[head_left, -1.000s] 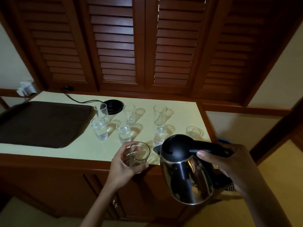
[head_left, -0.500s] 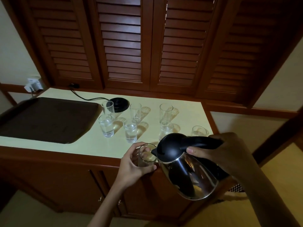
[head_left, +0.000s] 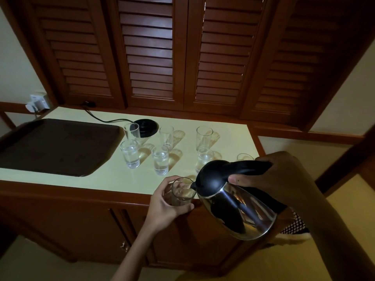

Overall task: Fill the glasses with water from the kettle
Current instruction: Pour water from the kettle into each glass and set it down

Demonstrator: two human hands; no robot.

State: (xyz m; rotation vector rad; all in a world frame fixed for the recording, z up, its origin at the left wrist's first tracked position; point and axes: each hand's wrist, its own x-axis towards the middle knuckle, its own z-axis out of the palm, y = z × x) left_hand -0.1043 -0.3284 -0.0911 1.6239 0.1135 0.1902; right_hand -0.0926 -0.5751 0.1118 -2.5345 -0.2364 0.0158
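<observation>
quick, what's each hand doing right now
Left hand: holding a glass.
Right hand: gripping the kettle by its handle.

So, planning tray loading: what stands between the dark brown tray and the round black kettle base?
Head view: one tall clear glass, just left of the black base.

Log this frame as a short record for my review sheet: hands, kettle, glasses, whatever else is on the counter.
left hand: grips the held glass at the front edge of the counter
right hand: grips the kettle by its handle
kettle: tilted, spout at the held glass's rim; no stream discernible
front glasses: three, appear to hold water
back glasses: three, look empty
far-right glass: partly hidden behind the kettle handle, contents unclear
also there: brown tray at left; kettle base with cord
</observation>
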